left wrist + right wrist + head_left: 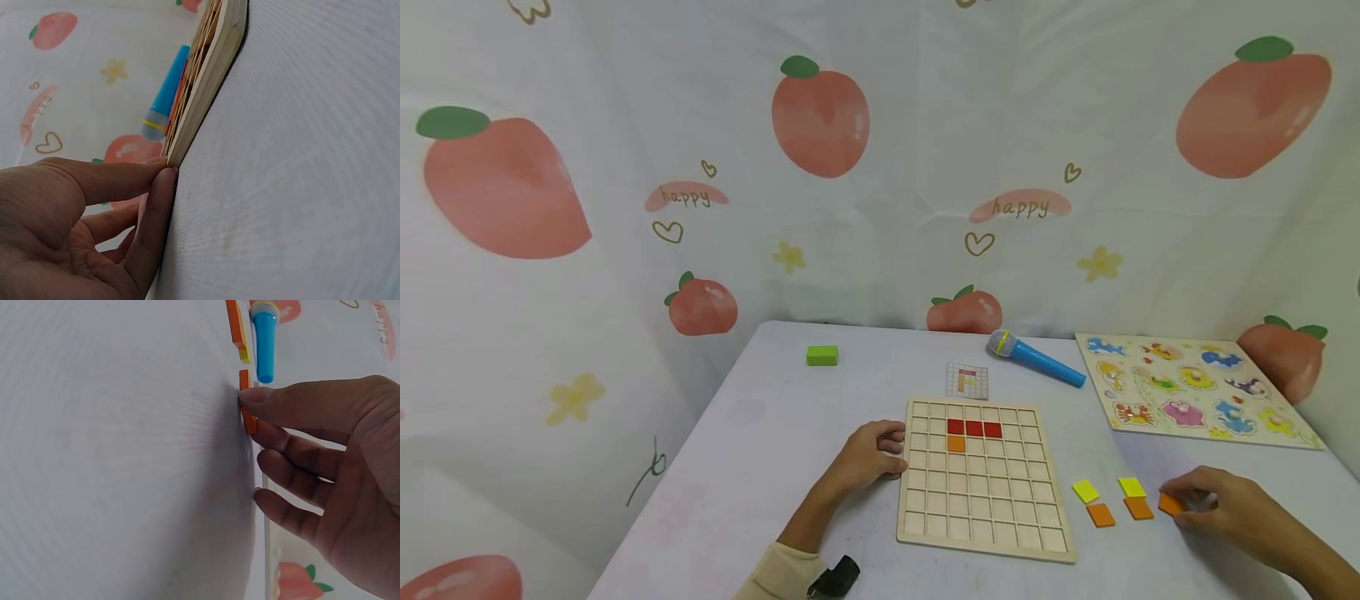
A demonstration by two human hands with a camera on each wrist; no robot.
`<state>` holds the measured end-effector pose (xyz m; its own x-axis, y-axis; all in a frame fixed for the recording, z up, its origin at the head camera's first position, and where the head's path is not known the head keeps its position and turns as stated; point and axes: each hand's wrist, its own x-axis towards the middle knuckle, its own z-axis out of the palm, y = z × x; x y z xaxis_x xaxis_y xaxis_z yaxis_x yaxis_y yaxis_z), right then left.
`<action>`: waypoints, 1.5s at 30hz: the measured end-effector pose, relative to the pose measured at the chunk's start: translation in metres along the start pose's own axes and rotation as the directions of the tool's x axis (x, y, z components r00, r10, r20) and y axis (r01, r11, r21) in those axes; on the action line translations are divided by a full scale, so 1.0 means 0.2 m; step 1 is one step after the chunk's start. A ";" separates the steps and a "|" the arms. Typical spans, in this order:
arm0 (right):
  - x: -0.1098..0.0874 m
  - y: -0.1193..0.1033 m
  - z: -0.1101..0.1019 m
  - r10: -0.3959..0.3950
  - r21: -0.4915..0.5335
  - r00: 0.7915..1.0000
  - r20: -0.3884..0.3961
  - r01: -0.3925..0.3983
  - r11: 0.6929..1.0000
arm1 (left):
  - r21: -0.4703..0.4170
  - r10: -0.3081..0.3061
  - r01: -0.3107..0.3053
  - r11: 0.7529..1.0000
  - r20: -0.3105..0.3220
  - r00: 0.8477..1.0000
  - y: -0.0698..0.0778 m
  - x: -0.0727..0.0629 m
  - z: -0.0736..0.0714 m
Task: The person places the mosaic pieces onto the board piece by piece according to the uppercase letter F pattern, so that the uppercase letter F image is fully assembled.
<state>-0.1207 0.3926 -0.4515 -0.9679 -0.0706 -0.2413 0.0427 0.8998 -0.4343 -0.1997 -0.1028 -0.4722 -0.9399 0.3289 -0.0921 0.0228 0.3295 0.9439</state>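
Viewing the head camera, I identify the grid board (1000, 482) on the table (722, 492) between the two hands. The left hand (868, 457) pinches the board's left edge between thumb and forefinger. The right hand (1228, 502) is clamped, thumb against finger, on the held orange tile (1170, 505), located right of the board; I cannot tell whether that tile touches the table. Between board and right hand lie two yellow tiles (1086, 492) and two loose orange tiles (1138, 507). Installed in the board: three red tiles (973, 428) in one row, with a seated orange tile (956, 444) directly below the leftmost. Beyond the board's far edge I locate the pattern card (967, 382) and the blue microphone (1047, 363).
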 end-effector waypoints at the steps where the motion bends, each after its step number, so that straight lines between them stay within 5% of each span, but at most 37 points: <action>1: 0.00 0.00 0.00 0.001 0.000 1.000 0.004 -0.001 1.000 | 0.000 0.000 0.000 1.000 0.000 1.000 0.00 0.00 0.00; 16: 0.02 -0.03 0.01 -0.033 -0.010 0.999 -0.022 0.033 0.999 | 0.009 0.005 -0.005 1.000 -0.006 1.000 -0.01 0.00 0.00; 35: 0.10 -0.26 0.02 -0.164 0.054 0.985 -0.052 0.167 0.985 | 0.013 -0.003 0.003 1.000 -0.004 1.000 0.00 0.00 0.00; 45: 0.15 -0.39 0.07 -0.288 0.083 0.955 -0.074 0.293 0.952 | 0.014 0.000 0.000 1.000 -0.006 1.000 0.01 0.00 -0.01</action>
<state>-0.1499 0.3140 -0.4371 -0.9548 -0.2943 -0.0412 -0.2227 0.8003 -0.5567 -0.2003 -0.1033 -0.4710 -0.9419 0.3234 -0.0905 0.0273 0.3423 0.9392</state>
